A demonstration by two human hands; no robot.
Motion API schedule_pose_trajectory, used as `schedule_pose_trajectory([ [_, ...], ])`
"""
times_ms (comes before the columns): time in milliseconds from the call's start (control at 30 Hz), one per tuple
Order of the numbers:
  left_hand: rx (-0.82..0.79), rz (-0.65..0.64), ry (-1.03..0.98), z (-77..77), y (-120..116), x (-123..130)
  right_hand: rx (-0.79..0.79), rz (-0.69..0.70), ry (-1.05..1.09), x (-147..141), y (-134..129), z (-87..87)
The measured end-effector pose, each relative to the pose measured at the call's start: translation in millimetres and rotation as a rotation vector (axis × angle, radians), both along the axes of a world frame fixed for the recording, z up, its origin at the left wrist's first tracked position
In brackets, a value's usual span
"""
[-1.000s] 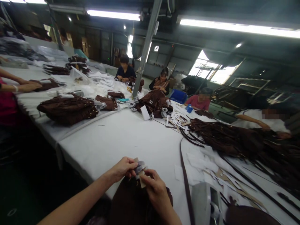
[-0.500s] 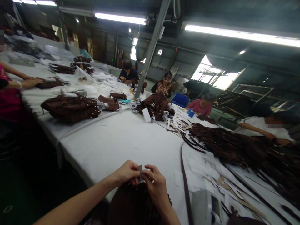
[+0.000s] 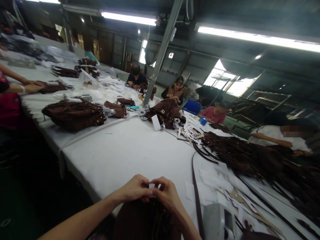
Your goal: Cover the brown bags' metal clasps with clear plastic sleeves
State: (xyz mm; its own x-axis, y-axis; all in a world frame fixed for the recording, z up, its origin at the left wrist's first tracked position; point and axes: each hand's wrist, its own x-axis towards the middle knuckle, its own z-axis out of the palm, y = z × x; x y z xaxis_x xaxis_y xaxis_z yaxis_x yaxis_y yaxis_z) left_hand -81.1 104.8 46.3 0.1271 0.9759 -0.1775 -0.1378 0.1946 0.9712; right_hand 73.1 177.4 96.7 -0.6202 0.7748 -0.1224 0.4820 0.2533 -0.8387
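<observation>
A dark brown bag [image 3: 136,220] rests against me at the near edge of the table. Above its top, my left hand [image 3: 135,188] and my right hand [image 3: 166,193] meet, fingertips almost touching. Between them they pinch a small white paper piece [image 3: 151,186], which looks wrapped or folded at the bag's upper part. Both hands are closed on it. The exact spot where it meets the bag is hidden by my fingers.
Brown bags [image 3: 75,113] lie at the left, with another pile [image 3: 166,113] by the metal post [image 3: 162,50]. Straps and bags [image 3: 240,153] cover the right side. A grey device [image 3: 216,220] stands near my right arm among paper strips. Several people work around the white table [image 3: 125,146].
My fingers have shifted on the small piece, and the right fingers now curl over it. Its brownish-grey end no longer sticks up, and a white face shows between my hands.
</observation>
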Motion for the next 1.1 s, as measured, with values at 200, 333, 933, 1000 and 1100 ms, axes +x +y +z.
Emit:
schedule_pose_trajectory([
  [200,0.019,0.019,0.052,-8.6,3,7,-0.069,0.064,-0.016,2,6,2.4],
  [333,0.034,0.025,0.063,-4.8,2,8,-0.027,0.194,-0.097,2,12,17.9],
  [933,-0.011,-0.117,0.251,10.5,2,9,-0.006,0.504,-0.457,-17,19,50.7],
  [1000,-0.025,-0.125,0.31,8.6,4,9,0.032,0.519,-0.465,-17,16,48.8],
  [1100,0.071,-0.099,0.494,0.8,13,7,0.138,0.46,-0.461,-16,20,27.1],
])
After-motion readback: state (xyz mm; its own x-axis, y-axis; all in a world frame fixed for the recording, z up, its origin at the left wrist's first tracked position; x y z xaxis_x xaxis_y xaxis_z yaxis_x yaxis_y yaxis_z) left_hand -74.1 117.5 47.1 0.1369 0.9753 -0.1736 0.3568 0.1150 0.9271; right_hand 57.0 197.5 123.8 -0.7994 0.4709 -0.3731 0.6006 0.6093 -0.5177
